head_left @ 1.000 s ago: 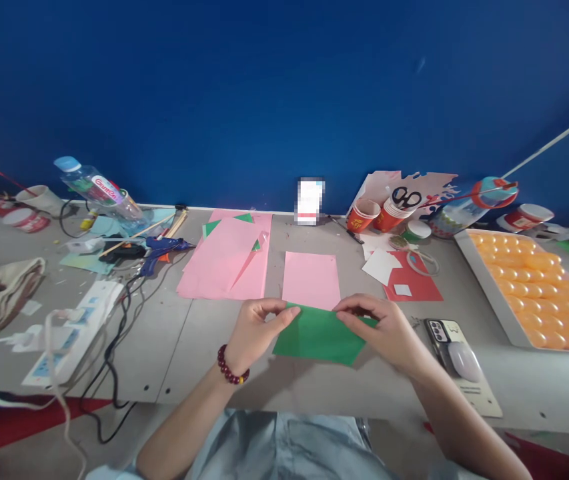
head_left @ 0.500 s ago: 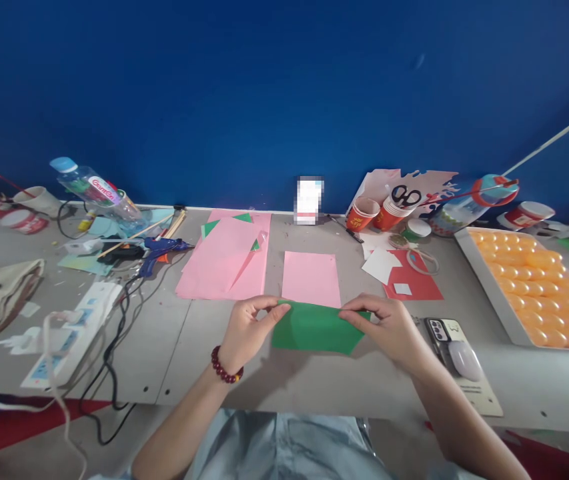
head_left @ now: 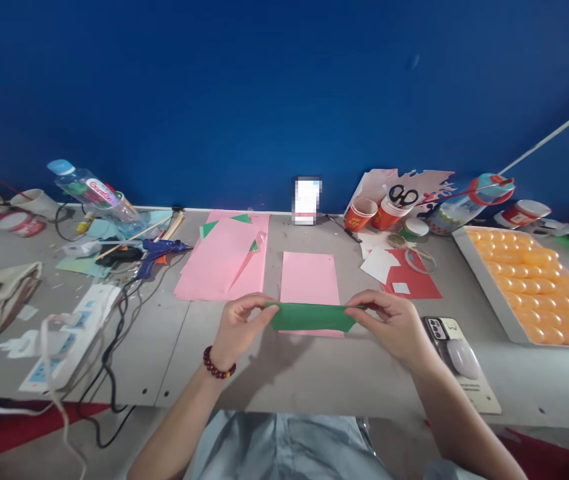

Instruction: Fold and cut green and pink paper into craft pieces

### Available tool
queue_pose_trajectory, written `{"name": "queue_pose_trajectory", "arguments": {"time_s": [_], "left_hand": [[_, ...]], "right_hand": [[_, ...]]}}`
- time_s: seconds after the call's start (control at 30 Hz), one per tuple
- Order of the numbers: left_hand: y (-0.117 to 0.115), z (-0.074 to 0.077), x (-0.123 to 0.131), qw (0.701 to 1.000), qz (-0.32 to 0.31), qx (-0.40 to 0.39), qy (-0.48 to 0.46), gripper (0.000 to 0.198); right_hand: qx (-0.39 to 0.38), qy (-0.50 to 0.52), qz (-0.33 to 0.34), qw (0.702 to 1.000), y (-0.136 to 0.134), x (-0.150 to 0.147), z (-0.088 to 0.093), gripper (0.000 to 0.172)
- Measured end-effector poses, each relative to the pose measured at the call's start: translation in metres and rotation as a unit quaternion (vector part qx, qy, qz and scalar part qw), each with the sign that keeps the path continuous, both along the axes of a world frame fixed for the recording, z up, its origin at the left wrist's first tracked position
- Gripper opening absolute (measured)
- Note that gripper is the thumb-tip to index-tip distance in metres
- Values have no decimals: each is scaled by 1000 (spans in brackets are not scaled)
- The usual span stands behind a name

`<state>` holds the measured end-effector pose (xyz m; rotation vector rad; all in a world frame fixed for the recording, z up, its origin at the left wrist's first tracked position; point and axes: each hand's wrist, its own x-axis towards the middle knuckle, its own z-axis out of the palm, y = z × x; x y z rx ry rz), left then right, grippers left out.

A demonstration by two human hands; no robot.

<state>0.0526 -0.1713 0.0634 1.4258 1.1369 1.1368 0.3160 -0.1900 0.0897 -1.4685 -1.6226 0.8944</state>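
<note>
A piece of green paper (head_left: 311, 317) is stretched between my two hands, seen as a narrow band. My left hand (head_left: 245, 328) pinches its left end between thumb and fingers. At the right end, my right hand (head_left: 389, 328) grips it the same way. Beneath and behind the green paper lies a pink sheet (head_left: 309, 277) on the table; its far part and a thin near edge show, while the middle is covered.
Left of centre lie larger pink sheets (head_left: 219, 260), a blue glue gun (head_left: 161, 253) and a power strip (head_left: 71, 337). To the right are red paper cups (head_left: 361, 213), scissors (head_left: 404, 195), a phone (head_left: 439, 330) and a tray of orange balls (head_left: 529, 287).
The green paper has tilted and now looks narrower, uncovering the near edge of the pink sheet. My hands have moved slightly apart, both still gripping it.
</note>
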Motion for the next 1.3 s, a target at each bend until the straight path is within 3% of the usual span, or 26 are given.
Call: {"name": "queue_pose_trajectory", "arguments": {"time_s": [0.1,0.27,0.47,0.57,0.67,0.73,0.83,1.0,1.1,1.2,1.3], "left_hand": [[1,6,-2,991,-34,90,89,10],[1,23,6,952,-65,224,199,10],[1,32,24,917,-69,295,258,12],[7,32,30,905,-42,319,277,15],[12,28,33,877,17,372,304,14],[16,21,33,861,29,407,304,15],[25,1,36,847,-24,425,318,20],[50,-53,44,806,-110,411,410,27],[57,-79,44,790,-138,383,459,30],[57,-89,39,785,-154,369,473,28],[55,-89,36,782,-165,368,475,24]], "right_hand": [[16,4,9,1000,2,-2,2,13],[59,-19,38,997,1,-7,4,10],[88,-30,66,993,3,-13,5,8],[133,-54,57,988,9,-14,3,9],[240,-103,27,965,16,-13,0,12],[315,-137,1,939,20,-11,-5,16],[361,-166,-16,918,29,-4,-23,22],[253,-185,46,948,53,6,-77,25],[212,-209,101,949,62,7,-103,24],[213,-251,120,937,62,5,-110,22],[217,-264,122,932,59,3,-107,20]]}}
